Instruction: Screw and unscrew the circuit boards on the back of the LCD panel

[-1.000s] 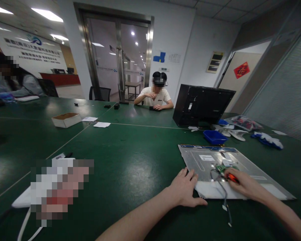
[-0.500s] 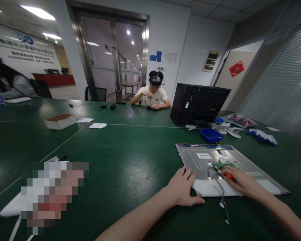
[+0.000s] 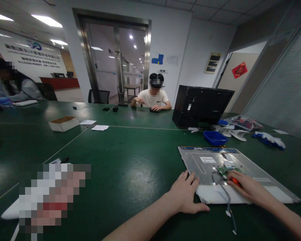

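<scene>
1. On the near right part of the green table (image 3: 117, 160), the metal panel (image 3: 199, 167) is lying flat, with a blue strip (image 3: 210, 149) running along its far edge and a white strip (image 3: 213, 194) along its near edge.
2. Right hand (image 3: 245, 185) is grasping an orange-handled tool (image 3: 236, 181) at the green circuit board (image 3: 222, 171) on the panel; fingers are hiding the tip.
3. Left hand (image 3: 185, 194) is lying open, fingers spread, at the panel's left edge; it isn't gripping anything.
4. Gray cable (image 3: 225, 191) is trailing from near the board over the panel's near edge onto the table.
5. Blue tray (image 3: 215, 138) is sitting just beyond the panel; black monitor (image 3: 205, 105) is standing behind the tray, blue-and-white gloves (image 3: 269, 140) are lying to its right.
6. Open box (image 3: 64, 124) is sitting far left, near some papers (image 3: 100, 128).
7. Across the table, a person (image 3: 154, 97) is sitting with both hands low at the tabletop.
</scene>
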Demonstrator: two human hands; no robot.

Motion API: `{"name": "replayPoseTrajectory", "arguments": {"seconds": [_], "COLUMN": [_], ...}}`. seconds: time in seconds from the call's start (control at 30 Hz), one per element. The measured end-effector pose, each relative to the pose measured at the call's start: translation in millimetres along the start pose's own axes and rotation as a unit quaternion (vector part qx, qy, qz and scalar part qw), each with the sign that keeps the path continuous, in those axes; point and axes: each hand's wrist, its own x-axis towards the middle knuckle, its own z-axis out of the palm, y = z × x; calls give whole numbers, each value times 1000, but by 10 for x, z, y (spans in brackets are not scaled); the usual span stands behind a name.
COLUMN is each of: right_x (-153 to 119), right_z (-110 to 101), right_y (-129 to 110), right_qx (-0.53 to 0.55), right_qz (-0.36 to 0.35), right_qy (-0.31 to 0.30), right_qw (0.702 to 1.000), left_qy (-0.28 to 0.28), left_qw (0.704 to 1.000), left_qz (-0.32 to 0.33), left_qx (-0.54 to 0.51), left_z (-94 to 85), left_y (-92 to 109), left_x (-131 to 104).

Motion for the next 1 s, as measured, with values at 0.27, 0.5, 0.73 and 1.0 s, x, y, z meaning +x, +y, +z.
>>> {"name": "replayPoseTrajectory", "arguments": {"seconds": [0.27, 0.5, 0.73, 1.0], "right_x": [-63, -25, -60, -57], "right_z": [-43, -13, 29, 8], "right_y": [-39, -12, 133, 241], "right_qx": [17, 17, 0, 2], "right_qz": [-18, -11, 7, 12], "right_qy": [-9, 5, 0, 2], "right_qw": [1000, 1000, 1000, 1000], "left_qy": [3, -9, 6, 13], "left_qw": [1000, 1000, 1000, 1000], "left_qz": [3, -4, 9, 13], "left_qx": [3, -4, 0, 7], "left_z": [-6, -1, 32, 66], "left_y": [11, -2, -31, -39], "left_x": [-15, 31, 97, 174]}}
